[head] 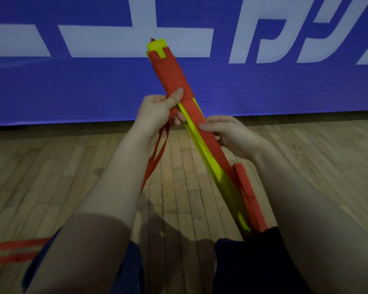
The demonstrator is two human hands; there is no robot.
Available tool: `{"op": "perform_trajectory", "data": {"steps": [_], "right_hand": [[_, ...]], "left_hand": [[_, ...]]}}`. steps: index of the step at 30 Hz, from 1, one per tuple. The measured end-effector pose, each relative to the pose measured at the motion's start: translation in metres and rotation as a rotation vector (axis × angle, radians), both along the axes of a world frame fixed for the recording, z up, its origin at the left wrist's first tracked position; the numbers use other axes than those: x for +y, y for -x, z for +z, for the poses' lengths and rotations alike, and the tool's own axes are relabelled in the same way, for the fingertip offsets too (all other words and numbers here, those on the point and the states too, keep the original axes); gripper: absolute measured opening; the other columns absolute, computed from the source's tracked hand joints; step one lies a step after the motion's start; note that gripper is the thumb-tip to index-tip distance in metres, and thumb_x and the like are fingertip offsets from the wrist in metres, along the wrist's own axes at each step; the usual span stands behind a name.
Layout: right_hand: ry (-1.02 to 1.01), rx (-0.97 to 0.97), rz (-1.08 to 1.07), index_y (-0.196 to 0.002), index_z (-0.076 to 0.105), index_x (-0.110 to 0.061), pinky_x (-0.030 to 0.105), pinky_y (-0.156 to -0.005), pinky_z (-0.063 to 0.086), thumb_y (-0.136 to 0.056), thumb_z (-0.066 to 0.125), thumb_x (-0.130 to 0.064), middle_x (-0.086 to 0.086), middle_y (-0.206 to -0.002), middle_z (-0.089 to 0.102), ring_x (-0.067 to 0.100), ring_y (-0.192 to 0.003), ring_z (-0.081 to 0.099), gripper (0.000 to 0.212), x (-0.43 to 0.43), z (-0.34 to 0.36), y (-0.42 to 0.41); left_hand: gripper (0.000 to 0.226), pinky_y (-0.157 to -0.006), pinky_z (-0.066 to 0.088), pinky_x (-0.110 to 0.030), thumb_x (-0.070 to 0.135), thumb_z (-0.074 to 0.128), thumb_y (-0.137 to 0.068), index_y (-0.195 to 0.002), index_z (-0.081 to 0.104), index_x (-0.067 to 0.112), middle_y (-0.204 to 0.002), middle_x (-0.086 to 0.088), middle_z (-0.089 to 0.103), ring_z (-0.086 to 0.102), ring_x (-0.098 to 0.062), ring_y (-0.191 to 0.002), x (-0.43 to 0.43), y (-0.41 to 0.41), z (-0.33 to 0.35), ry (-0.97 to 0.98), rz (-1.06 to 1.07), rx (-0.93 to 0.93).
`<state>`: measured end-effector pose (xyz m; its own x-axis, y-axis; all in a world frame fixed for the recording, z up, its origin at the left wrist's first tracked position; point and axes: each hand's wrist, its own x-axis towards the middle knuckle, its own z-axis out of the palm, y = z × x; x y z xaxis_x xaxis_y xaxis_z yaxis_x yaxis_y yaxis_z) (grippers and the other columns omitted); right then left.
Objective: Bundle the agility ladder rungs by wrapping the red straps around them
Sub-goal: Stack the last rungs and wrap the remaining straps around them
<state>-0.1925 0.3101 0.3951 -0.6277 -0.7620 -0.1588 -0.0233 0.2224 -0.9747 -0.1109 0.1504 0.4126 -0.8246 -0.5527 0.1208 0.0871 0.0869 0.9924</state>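
Observation:
A stack of yellow ladder rungs slants from my lap up toward the blue banner. Red strap is wound tightly around its upper part, with the yellow tips showing at the top. My left hand grips the stack just below the wound part, thumb pressed on the red winding. Loose red strap tails hang down from that hand. My right hand holds the stack lower down, fingers laid across a flat red strap running along it. More red strap lies along the lower end.
A wooden plank floor spreads below. A blue banner with white lettering stands close in front. Two red strap lengths trail across the floor at the lower left. My dark-clothed legs fill the bottom edge.

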Motion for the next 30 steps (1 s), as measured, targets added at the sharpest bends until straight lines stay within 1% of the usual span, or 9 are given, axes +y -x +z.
{"op": "perform_trajectory", "data": {"steps": [2, 4, 6, 9, 13, 17, 23, 26, 30], "right_hand": [[0.072, -0.120, 0.013, -0.113, 0.058, 0.001, 0.040, -0.079, 0.049, -0.078, 0.070, -0.031, 0.022, -0.103, 0.062, 0.032, -0.093, 0.060, 0.049, 0.001, -0.005, 0.001], [0.138, -0.251, 0.073, -0.129, 0.047, 0.005, 0.047, -0.081, 0.056, -0.088, 0.058, -0.020, 0.027, -0.119, 0.062, 0.038, -0.103, 0.065, 0.049, 0.001, -0.007, -0.001], [0.163, -0.315, 0.147, -0.132, 0.044, 0.000, 0.046, -0.072, 0.058, -0.089, 0.051, -0.017, 0.025, -0.107, 0.068, 0.037, -0.089, 0.070, 0.047, 0.000, -0.007, -0.001], [0.193, -0.262, 0.195, -0.121, 0.049, -0.002, 0.037, -0.056, 0.054, -0.094, 0.047, -0.014, 0.019, -0.085, 0.067, 0.030, -0.065, 0.064, 0.029, -0.001, -0.005, -0.001], [0.249, -0.170, 0.156, -0.116, 0.053, 0.002, 0.031, -0.051, 0.049, -0.096, 0.048, -0.011, 0.019, -0.080, 0.064, 0.027, -0.059, 0.058, 0.025, 0.004, -0.004, 0.004], [0.313, -0.120, 0.011, -0.107, 0.051, -0.001, 0.031, -0.049, 0.047, -0.097, 0.046, -0.008, 0.016, -0.075, 0.064, 0.026, -0.055, 0.056, 0.014, 0.013, -0.003, 0.012], [0.194, 0.114, -0.257, -0.105, 0.053, -0.005, 0.032, -0.052, 0.046, -0.100, 0.047, -0.009, 0.012, -0.073, 0.064, 0.023, -0.054, 0.056, 0.009, 0.011, -0.006, 0.015], [0.075, 0.356, -0.293, -0.107, 0.051, -0.011, 0.035, -0.059, 0.046, -0.099, 0.047, -0.012, 0.007, -0.077, 0.061, 0.022, -0.060, 0.053, 0.010, 0.005, -0.013, 0.015], [-0.168, 0.770, -0.294, -0.129, 0.043, -0.019, 0.042, -0.074, 0.049, -0.098, 0.043, -0.022, 0.008, -0.093, 0.059, 0.031, -0.083, 0.057, 0.031, -0.001, -0.017, 0.012]], "left_hand": [[0.044, -0.041, 0.038, -0.015, 0.029, 0.057, -0.095, -0.060, 0.061, 0.003, -0.045, -0.001, 0.061, 0.048, -0.007, -0.035, 0.002, -0.001, 0.001, -0.043, -0.032, 0.019], [0.044, -0.041, 0.038, -0.016, 0.031, 0.056, -0.095, -0.061, 0.062, 0.003, -0.046, -0.002, 0.062, 0.050, -0.007, -0.037, 0.002, -0.001, 0.002, -0.056, -0.045, 0.026], [0.044, -0.042, 0.039, -0.017, 0.032, 0.056, -0.095, -0.062, 0.062, 0.003, -0.048, -0.002, 0.063, 0.052, -0.008, -0.038, 0.000, -0.002, 0.003, -0.036, -0.049, 0.016], [0.045, -0.044, 0.042, -0.017, 0.034, 0.053, -0.096, -0.065, 0.063, 0.003, -0.050, -0.003, 0.065, 0.056, -0.009, -0.040, -0.002, -0.004, 0.006, 0.018, -0.078, -0.012], [0.035, -0.046, 0.045, -0.015, 0.034, 0.056, -0.094, -0.076, 0.065, 0.006, -0.063, -0.004, 0.071, 0.061, -0.008, -0.046, -0.006, -0.011, 0.013, 0.083, -0.168, -0.080], [0.017, -0.049, 0.047, -0.015, 0.023, 0.062, -0.091, -0.091, 0.064, 0.006, -0.072, -0.004, 0.074, 0.063, -0.007, -0.049, -0.012, -0.019, 0.017, 0.134, -0.234, -0.161], [0.018, -0.051, 0.051, -0.018, 0.017, 0.052, -0.097, -0.101, 0.060, 0.001, -0.073, -0.002, 0.075, 0.067, -0.011, -0.054, -0.007, -0.019, 0.018, 0.207, -0.261, -0.222], [0.015, -0.051, 0.051, -0.018, 0.014, 0.049, -0.099, -0.095, 0.060, 0.005, -0.069, -0.001, 0.074, 0.068, -0.012, -0.054, -0.003, -0.016, 0.016, 0.224, -0.258, -0.203], [0.019, -0.056, 0.053, -0.020, 0.010, 0.043, -0.101, -0.094, 0.058, 0.002, -0.068, -0.002, 0.073, 0.069, -0.012, -0.057, 0.002, -0.014, 0.018, 0.182, -0.298, -0.175]]}}
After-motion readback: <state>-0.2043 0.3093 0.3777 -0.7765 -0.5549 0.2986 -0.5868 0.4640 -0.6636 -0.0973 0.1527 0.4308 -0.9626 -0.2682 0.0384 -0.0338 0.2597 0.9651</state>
